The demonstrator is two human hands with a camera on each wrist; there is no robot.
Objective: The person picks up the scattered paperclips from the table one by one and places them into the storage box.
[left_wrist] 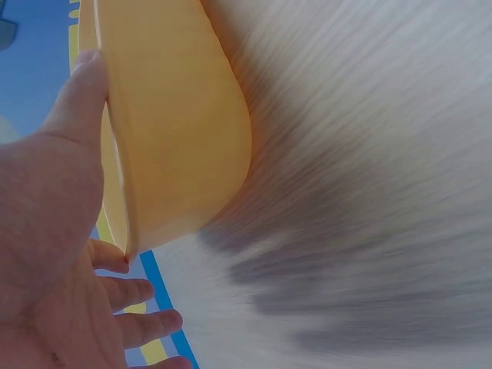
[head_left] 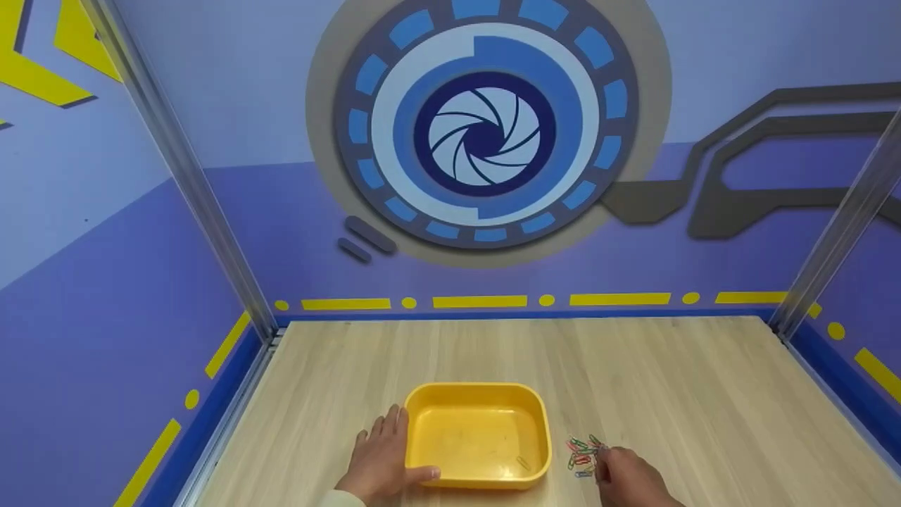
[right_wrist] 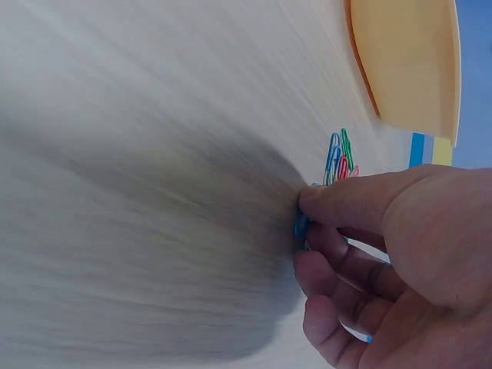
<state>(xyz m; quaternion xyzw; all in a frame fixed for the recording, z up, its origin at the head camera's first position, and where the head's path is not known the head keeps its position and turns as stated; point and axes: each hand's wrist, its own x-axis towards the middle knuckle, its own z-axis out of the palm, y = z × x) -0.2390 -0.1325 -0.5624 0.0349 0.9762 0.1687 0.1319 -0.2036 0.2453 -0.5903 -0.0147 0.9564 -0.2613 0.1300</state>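
Observation:
A yellow plastic tray (head_left: 478,484) sits on the table, with one yellowish paper clip (head_left: 523,462) on its floor. My left hand (head_left: 383,451) rests against the tray's left side, thumb over the near rim. In the left wrist view, that hand's fingers (left_wrist: 134,329) are straight and spread beside the tray corner. To the right of the tray lies a small pile of coloured paper clips (head_left: 581,459). My right hand (head_left: 630,477) is at the pile's right edge. Between its thumb and fingers it pinches a blue paper clip (right_wrist: 301,224), mostly covered by the fingertips.
The light wooden table (head_left: 338,380) reaches back to a printed blue-purple wall (head_left: 281,232). Metal posts (head_left: 204,204) stand at both back corners. The tray's wall (right_wrist: 407,61) rises near the clips in the right wrist view.

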